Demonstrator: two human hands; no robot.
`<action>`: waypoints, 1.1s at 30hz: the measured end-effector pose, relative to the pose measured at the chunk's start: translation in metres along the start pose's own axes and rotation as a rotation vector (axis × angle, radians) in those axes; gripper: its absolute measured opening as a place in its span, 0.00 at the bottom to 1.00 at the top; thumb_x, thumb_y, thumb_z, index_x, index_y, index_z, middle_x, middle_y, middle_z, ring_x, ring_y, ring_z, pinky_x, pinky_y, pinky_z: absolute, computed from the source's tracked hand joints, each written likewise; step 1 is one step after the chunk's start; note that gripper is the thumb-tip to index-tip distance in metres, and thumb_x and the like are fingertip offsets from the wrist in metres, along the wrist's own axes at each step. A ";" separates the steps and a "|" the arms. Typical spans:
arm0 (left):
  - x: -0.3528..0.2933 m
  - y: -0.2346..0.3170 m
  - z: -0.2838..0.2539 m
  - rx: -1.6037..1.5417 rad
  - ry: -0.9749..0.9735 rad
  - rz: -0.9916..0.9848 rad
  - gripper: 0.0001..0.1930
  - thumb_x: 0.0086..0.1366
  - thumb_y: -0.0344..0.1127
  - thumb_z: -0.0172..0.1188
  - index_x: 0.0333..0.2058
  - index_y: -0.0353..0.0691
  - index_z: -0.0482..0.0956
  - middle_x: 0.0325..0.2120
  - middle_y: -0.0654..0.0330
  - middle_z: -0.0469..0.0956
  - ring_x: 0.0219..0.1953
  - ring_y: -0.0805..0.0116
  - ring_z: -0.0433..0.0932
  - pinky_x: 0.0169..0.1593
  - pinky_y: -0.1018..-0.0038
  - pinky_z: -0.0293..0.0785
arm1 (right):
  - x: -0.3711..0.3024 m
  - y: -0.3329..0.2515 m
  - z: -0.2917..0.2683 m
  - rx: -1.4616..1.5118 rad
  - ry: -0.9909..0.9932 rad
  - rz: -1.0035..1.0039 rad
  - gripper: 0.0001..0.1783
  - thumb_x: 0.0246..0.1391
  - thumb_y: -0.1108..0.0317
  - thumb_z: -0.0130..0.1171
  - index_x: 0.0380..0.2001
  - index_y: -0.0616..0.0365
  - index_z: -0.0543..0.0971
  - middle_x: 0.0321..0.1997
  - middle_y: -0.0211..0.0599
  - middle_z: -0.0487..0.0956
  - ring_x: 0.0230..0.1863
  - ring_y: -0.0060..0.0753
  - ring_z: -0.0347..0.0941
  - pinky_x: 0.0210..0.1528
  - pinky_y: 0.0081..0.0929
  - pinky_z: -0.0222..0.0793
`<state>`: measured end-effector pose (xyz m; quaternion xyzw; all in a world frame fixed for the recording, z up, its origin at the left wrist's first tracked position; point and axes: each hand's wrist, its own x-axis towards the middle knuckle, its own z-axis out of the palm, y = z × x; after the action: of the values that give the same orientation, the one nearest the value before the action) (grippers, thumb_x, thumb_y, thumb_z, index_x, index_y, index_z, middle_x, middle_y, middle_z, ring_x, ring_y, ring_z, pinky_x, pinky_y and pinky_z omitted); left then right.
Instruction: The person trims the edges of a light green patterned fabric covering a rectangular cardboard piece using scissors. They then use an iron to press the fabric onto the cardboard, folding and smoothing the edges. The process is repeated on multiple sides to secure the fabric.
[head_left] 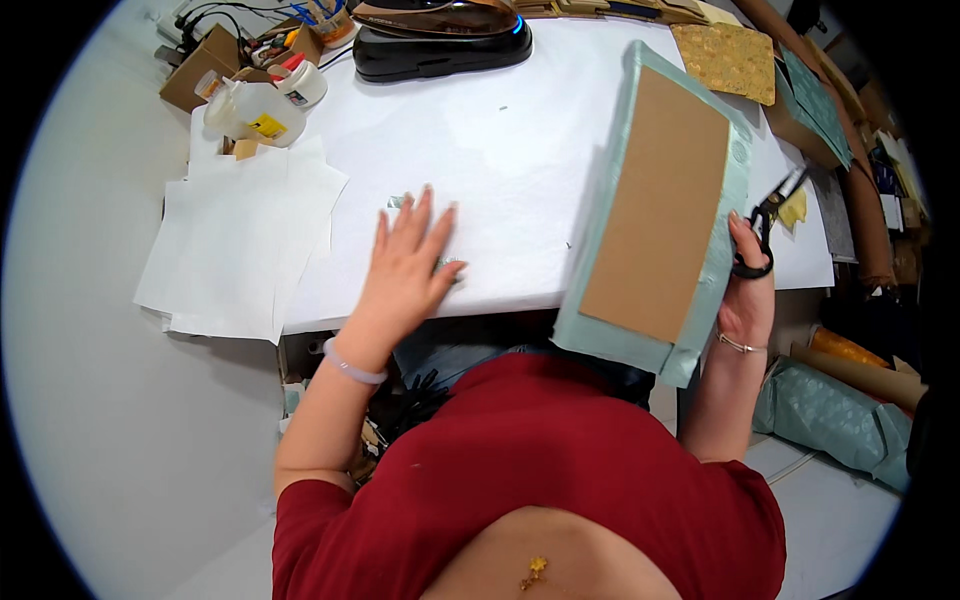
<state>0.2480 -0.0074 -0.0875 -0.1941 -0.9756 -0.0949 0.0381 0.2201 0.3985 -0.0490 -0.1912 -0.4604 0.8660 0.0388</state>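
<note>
brown rectangular board (655, 205) edged in pale-green sheet (620, 341), overhanging white-topped table (500, 180), is gripped by right hand (745, 295) along with black scissors (771, 205), so sheet could be nicked; green scraps (396, 202) near empty, spread left hand (405, 265) could be trapped underneath.

The right hand (746, 288) holds a brown board (658, 205) and black scissors (769, 210).
Pale green covering (738, 172) shows around the board. The left hand (405, 265), a bit blurry, is spread wide over the white table (490, 175), near small green scraps (397, 202). White paper sheets (235, 240) lie to its left.
</note>
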 end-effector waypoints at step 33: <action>0.228 -0.035 0.052 -0.312 0.209 -0.088 0.08 0.63 0.31 0.65 0.36 0.31 0.83 0.40 0.45 0.81 0.41 0.48 0.81 0.47 0.63 0.77 | 0.003 0.021 0.020 0.119 -0.023 0.047 0.10 0.54 0.73 0.71 0.32 0.51 0.76 0.31 0.21 0.77 0.32 0.15 0.73 0.39 0.16 0.70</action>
<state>0.0221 0.0558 -0.1187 -0.1440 -0.9473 -0.2662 0.1047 0.2123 0.3711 -0.0567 -0.1894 -0.4041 0.8946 0.0244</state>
